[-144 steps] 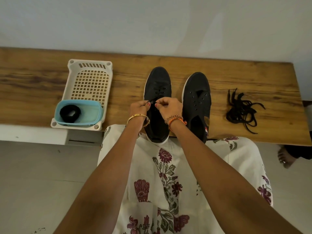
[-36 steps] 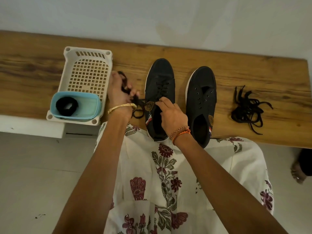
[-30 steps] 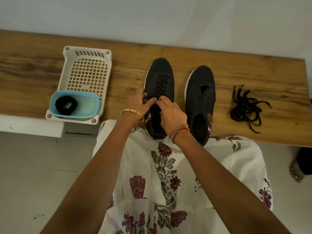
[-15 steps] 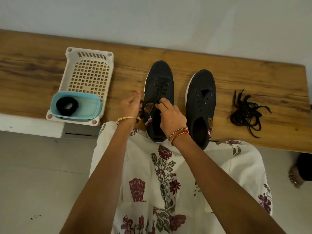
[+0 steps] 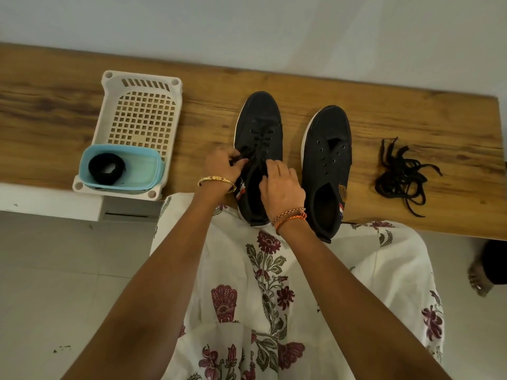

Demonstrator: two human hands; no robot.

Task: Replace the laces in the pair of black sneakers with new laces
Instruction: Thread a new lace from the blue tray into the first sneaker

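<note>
Two black sneakers stand side by side on the wooden bench. The left sneaker has a black lace threaded through its eyelets. My left hand pinches a lace end at the shoe's left side. My right hand rests over the shoe's opening, fingertips on the lace near the upper right eyelets. The right sneaker has bare eyelets and no lace. A loose pile of black laces lies to its right. A coiled black lace sits in a light blue tub.
The blue tub stands inside a white plastic basket at the bench's left. A white wall runs behind the bench. My floral garment hangs below the bench edge. A person's bare foot shows on the floor at far right.
My left hand swung out toward the basket with the lace, then came back to the left sneaker's side. My right hand stayed on the same shoe.
</note>
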